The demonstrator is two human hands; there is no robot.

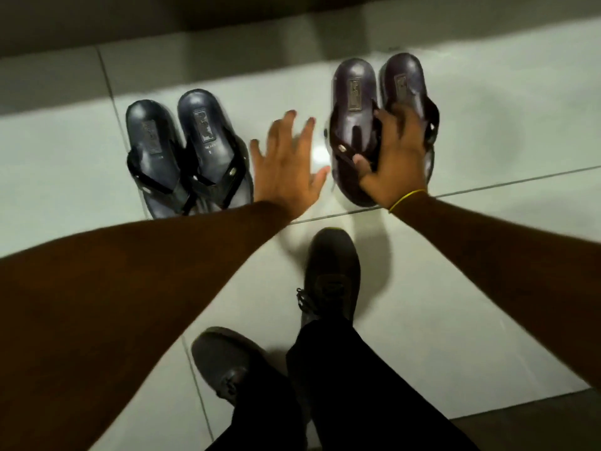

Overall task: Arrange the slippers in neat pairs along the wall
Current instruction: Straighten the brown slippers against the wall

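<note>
Two pairs of slippers lie on the white tiled floor with their heels toward the wall. The dark blue pair [188,154] is on the left, its two slippers side by side. The dark purple pair [357,102] is on the right. My right hand [395,164] lies over the purple pair, fingers hooked in the straps of both slippers. My left hand [286,167] hovers between the two pairs with its fingers spread, holding nothing.
The wall base [227,17] runs across the top of the view. My own two dark shoes [331,275] stand on the tiles just below the slippers. Grey tile joints cross the floor.
</note>
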